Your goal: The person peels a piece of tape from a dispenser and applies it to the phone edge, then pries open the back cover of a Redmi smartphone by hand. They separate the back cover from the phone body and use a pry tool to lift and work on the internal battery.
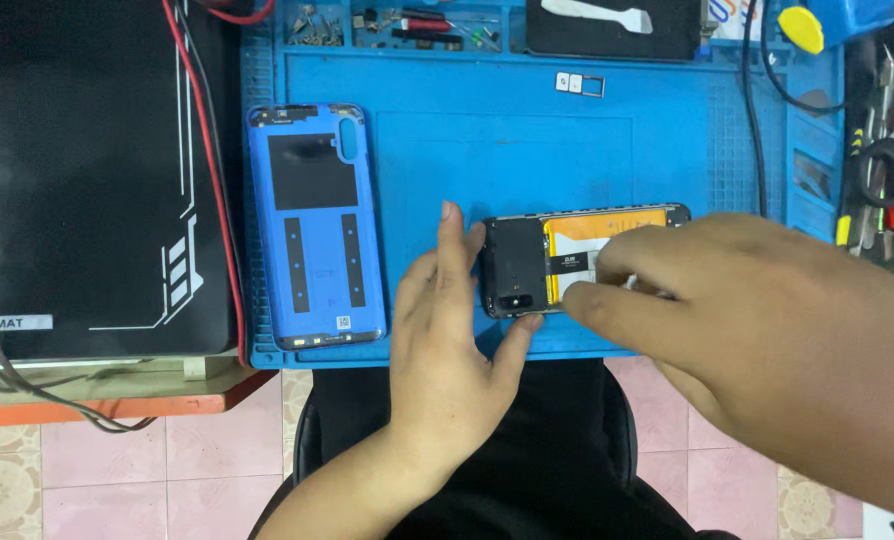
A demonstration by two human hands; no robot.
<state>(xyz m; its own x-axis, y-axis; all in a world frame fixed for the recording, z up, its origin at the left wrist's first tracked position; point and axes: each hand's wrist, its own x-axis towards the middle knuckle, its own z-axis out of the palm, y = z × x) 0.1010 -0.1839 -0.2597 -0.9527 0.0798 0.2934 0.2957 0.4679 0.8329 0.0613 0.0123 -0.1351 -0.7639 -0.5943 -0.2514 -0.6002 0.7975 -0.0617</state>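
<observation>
An opened phone (522, 262) lies on the blue work mat (487, 140) near its front edge, its black inner cover and orange battery (592, 232) showing. My left hand (447, 340) steadies the phone's left end, thumb and forefinger against its corners. My right hand (737, 320) reaches over the battery with thumb and forefinger pinched on something small at its edge; what it is I cannot tell. The phone's blue back cover (315, 228) lies inside-up on the mat to the left.
A black mat (77, 170) with red and grey cables covers the table's left. Trays of screws and small parts (397, 25) line the mat's far edge, beside a SIM tray (579, 84), a black pad with a white pry tool (607, 20), and hand tools (882, 190) at right.
</observation>
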